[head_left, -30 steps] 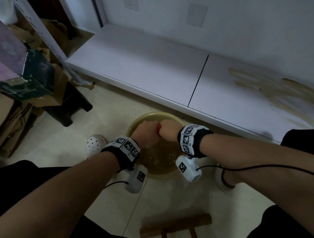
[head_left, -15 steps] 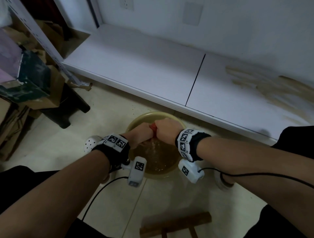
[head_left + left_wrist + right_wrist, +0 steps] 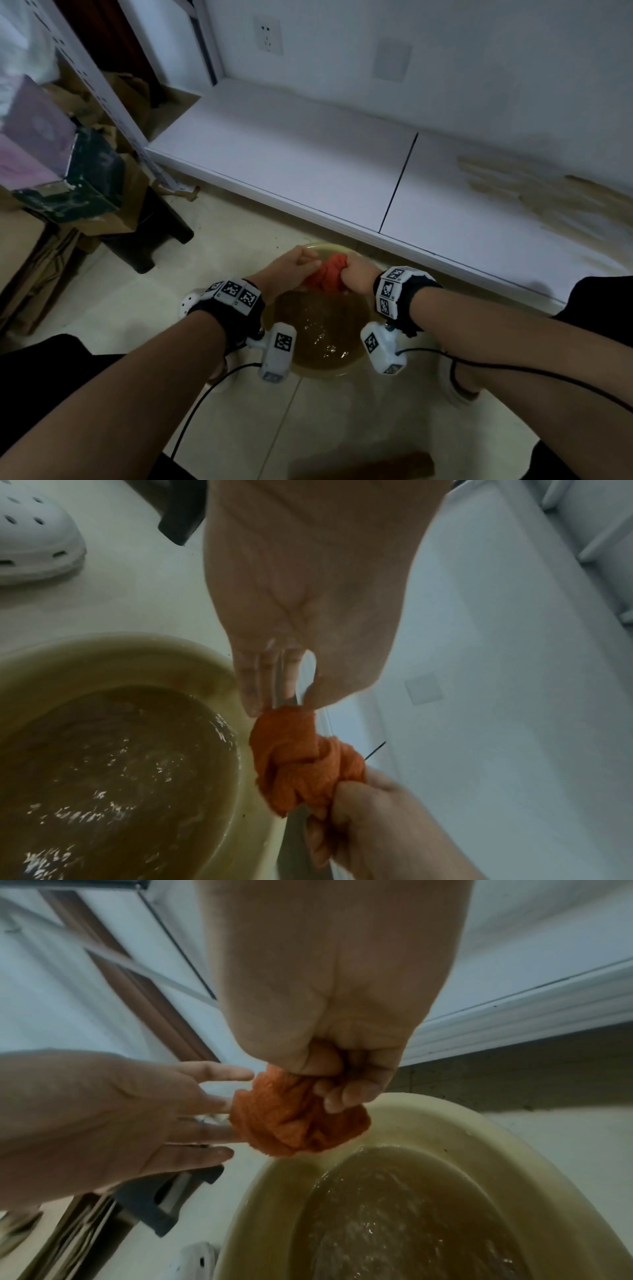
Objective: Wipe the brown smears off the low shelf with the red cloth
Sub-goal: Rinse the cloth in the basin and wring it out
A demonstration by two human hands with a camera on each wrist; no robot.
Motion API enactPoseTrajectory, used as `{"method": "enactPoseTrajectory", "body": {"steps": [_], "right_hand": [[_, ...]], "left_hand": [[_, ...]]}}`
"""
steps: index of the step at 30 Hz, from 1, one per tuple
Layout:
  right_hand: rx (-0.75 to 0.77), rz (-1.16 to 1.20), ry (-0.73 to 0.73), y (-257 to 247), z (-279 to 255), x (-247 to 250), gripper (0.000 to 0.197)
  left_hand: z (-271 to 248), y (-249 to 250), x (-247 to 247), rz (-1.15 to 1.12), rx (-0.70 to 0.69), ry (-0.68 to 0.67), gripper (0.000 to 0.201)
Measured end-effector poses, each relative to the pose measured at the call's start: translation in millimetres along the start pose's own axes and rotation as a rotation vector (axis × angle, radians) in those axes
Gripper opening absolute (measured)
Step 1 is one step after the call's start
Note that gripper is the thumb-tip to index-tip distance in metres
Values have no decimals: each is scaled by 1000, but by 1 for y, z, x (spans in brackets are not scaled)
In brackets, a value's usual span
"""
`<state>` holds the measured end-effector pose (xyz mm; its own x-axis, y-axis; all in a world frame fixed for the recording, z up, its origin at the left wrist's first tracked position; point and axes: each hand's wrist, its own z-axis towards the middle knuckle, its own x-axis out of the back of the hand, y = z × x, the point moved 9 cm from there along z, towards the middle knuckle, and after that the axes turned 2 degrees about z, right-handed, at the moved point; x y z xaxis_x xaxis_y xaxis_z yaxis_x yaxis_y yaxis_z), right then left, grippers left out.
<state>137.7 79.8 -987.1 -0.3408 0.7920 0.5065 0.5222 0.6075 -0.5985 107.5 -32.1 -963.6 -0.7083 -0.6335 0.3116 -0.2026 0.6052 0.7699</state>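
The red cloth is a wet twisted bunch held over the far rim of a yellow basin of brown water. My right hand grips one end of it in a fist. My left hand has straight, spread fingers whose tips touch the cloth's other end. The low white shelf runs behind the basin. Brown smears cover its right panel.
A white clog is on the floor left of the basin. A black stool and cardboard boxes stand at the left. A wooden piece lies on the floor close to me.
Both fists were closed together on the cloth. Now my left hand has opened its fingers and the red bunch shows between the hands; the right hand still grips it.
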Motion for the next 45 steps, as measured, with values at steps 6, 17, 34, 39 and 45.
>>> {"method": "enactPoseTrajectory", "body": {"steps": [6, 17, 34, 39, 45], "right_hand": [[49, 193, -84, -10, -26, 13, 29], [63, 106, 99, -5, -71, 59, 21], [225, 262, 216, -48, -136, 116, 54], [349, 347, 155, -70, -150, 125, 64], [387, 516, 163, -85, -171, 133, 33]], "left_hand": [[-8, 5, -4, -36, -32, 40, 45], [-37, 70, 41, 274, -199, 510, 39], [-110, 183, 39, -119, -398, 389, 19], [-124, 199, 36, -351, -356, 242, 20], [-122, 194, 52, -661, -254, 257, 38]]}}
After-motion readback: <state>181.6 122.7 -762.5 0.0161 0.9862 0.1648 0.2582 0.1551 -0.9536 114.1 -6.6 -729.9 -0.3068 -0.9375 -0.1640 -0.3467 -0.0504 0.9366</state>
